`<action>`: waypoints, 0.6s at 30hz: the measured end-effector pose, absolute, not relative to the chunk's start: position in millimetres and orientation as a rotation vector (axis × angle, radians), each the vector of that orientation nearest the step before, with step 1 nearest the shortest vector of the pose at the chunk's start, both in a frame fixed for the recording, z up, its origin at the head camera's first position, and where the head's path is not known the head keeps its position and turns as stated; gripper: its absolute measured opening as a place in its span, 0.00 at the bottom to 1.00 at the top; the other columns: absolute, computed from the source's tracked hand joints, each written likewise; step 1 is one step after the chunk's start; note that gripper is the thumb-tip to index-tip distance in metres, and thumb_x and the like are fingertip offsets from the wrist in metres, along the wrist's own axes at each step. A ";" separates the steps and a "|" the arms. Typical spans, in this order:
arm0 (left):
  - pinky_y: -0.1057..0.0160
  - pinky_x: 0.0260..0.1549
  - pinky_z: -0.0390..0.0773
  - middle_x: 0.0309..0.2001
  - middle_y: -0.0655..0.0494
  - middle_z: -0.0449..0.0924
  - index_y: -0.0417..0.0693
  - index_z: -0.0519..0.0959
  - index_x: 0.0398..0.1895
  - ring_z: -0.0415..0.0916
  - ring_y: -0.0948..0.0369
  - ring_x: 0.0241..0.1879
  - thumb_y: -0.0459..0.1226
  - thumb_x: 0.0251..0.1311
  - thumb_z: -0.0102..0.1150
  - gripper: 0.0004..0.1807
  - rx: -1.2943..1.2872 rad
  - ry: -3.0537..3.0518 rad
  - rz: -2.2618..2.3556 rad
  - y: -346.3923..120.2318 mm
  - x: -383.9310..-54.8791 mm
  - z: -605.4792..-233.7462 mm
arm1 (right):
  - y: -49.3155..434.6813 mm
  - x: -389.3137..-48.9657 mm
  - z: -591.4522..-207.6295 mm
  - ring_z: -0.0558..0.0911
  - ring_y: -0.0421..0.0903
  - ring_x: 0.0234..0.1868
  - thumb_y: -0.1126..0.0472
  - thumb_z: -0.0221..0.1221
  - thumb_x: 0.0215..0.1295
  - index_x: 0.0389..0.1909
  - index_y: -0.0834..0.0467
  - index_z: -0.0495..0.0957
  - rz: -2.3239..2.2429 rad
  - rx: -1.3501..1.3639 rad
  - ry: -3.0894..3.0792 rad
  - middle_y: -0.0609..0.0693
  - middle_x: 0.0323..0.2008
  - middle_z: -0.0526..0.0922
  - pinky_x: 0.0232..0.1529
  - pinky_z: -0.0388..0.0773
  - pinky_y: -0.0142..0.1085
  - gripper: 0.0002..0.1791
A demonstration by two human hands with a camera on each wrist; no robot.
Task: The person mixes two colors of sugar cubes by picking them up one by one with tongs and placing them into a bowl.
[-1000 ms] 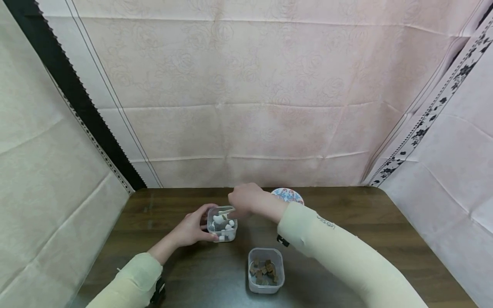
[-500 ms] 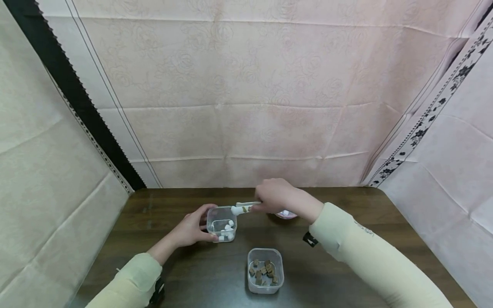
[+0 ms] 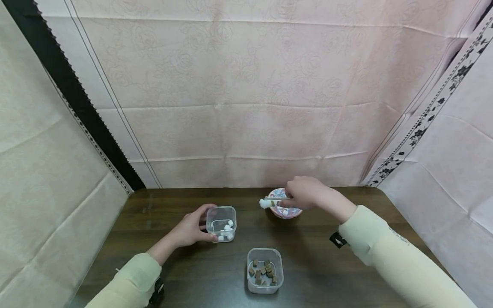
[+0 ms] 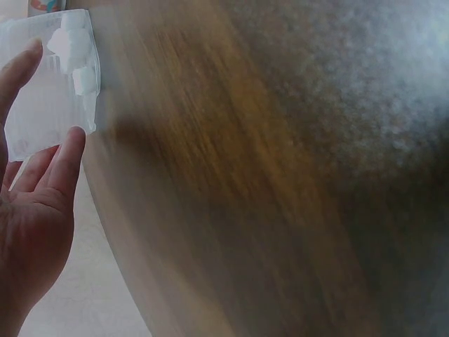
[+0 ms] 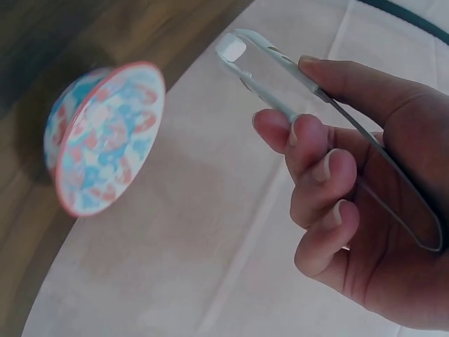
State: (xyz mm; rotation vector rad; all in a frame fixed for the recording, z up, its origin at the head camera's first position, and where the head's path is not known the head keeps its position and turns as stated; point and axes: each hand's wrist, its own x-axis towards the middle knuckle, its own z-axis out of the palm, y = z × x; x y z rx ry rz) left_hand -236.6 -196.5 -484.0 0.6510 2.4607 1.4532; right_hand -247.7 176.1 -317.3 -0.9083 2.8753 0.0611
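Observation:
My left hand (image 3: 192, 226) grips the side of a clear plastic container (image 3: 221, 211), thumb near and fingers beyond. Several small white pieces (image 4: 74, 53) lie in it along one side. Further right, my right hand (image 3: 308, 191) holds a pair of tongs (image 5: 280, 64) with pale tips and thin metal arms. Between those tips sits a white cube-like piece (image 5: 231, 48). In the head view, the tongs cross over a small bowl (image 3: 286, 213) with a blue and red pattern, their tips near its left rim. The right wrist view shows the bowl (image 5: 112, 140) apart from the tongs.
A second clear container (image 3: 265, 288) with several brown cubes stands nearer the front of the dark wooden table (image 3: 185, 273). Pale patterned cloth (image 3: 250, 107) hangs behind the table's far edge and at both sides.
My right hand has moved right, from above the left container to the bowl, carrying the tongs and a white piece. My left hand stays on its container.

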 end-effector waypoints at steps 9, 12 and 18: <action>0.47 0.60 0.85 0.71 0.36 0.71 0.45 0.64 0.78 0.73 0.35 0.69 0.35 0.53 0.85 0.51 0.639 2.463 1.454 -197.4 -237.2 -486.2 | 201.8 -254.4 -326.0 0.58 0.37 0.18 0.45 0.66 0.72 0.13 0.47 0.63 0.052 -0.807 2.876 0.38 0.13 0.59 0.19 0.53 0.31 0.31; 0.48 0.60 0.85 0.71 0.37 0.71 0.46 0.65 0.78 0.73 0.36 0.69 0.36 0.52 0.85 0.51 0.628 2.468 1.446 -197.2 -237.6 -487.0 | 205.6 -258.7 -331.4 0.58 0.37 0.17 0.44 0.66 0.72 0.12 0.47 0.63 0.041 -0.737 2.861 0.39 0.13 0.59 0.19 0.53 0.31 0.31; 0.47 0.60 0.85 0.71 0.36 0.71 0.45 0.64 0.78 0.73 0.35 0.69 0.36 0.53 0.85 0.51 0.643 2.457 1.451 -197.1 -238.2 -487.4 | 210.1 -269.1 -344.1 0.58 0.38 0.16 0.42 0.66 0.73 0.12 0.48 0.64 0.030 -0.638 2.820 0.39 0.12 0.59 0.18 0.53 0.31 0.32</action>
